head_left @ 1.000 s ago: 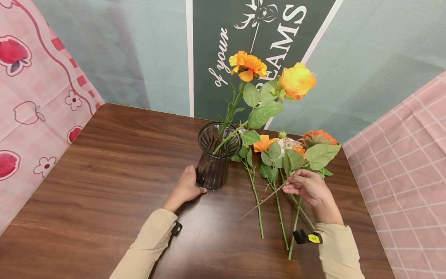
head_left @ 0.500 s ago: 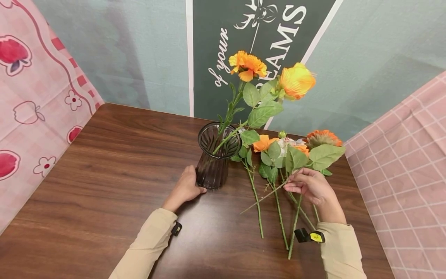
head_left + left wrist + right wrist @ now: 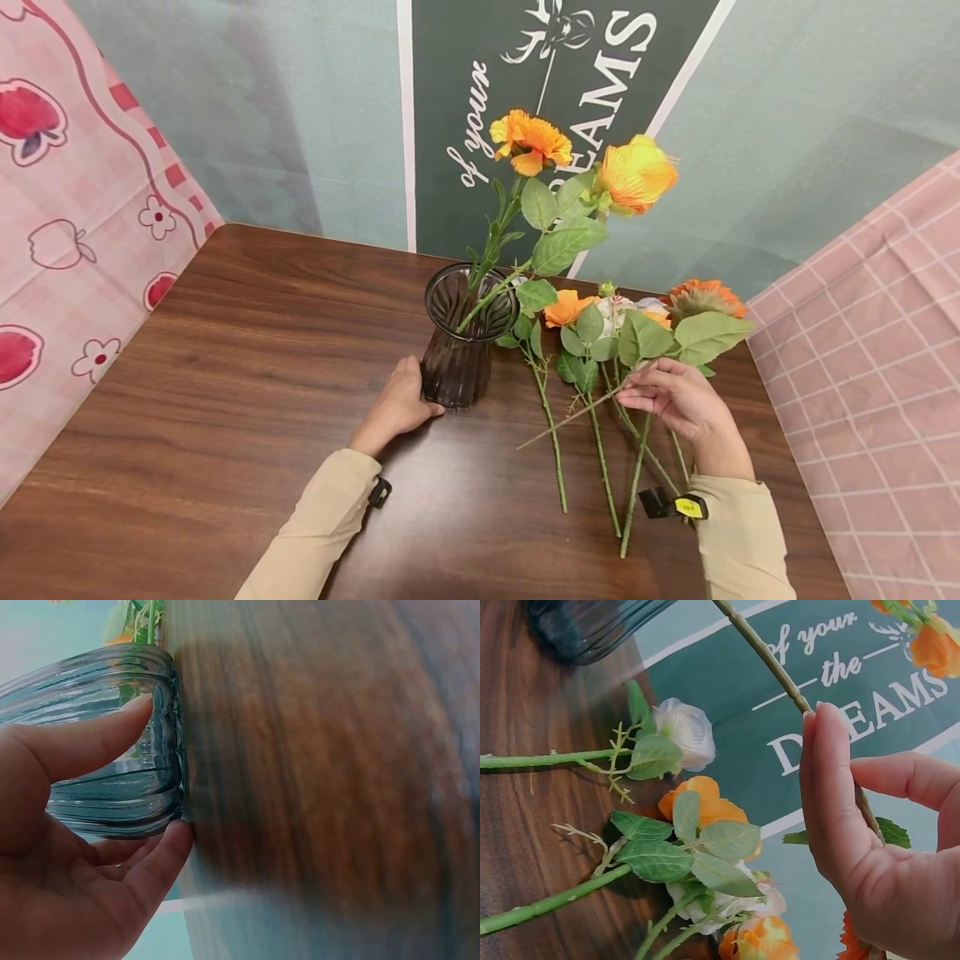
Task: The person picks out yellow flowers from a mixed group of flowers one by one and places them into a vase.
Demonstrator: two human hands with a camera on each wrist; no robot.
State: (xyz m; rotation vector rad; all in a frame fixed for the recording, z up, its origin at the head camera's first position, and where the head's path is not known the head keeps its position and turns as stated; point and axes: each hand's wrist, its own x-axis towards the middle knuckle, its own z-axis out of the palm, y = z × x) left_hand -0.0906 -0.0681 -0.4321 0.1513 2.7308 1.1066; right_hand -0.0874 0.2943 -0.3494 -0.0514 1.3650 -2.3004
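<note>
Brown table (image 3: pixel 225 400), lower frame | dark glass vase (image 3: pixel 457 371), upright at centre, two yellow-orange flowers (image 3: pixel 637 175) inside | loose flowers (image 3: pixel 568 308) lying right of centre | orange flower (image 3: pixel 707 300), centre right, stem (image 3: pixel 570 418) slanting lower-left | left hand (image 3: pixel 402 400) gripping vase low | right hand (image 3: pixel 682 404) pinching that flower's stem

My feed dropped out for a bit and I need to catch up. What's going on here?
A person's left hand grips the lower part of a dark glass vase standing on the wooden table. Two flowers are in it: a frilly orange one and a yellow-orange one. The right hand pinches a flower stem, its bare end outside the vase. More flowers lie on the table, to the right of the vase.
</note>
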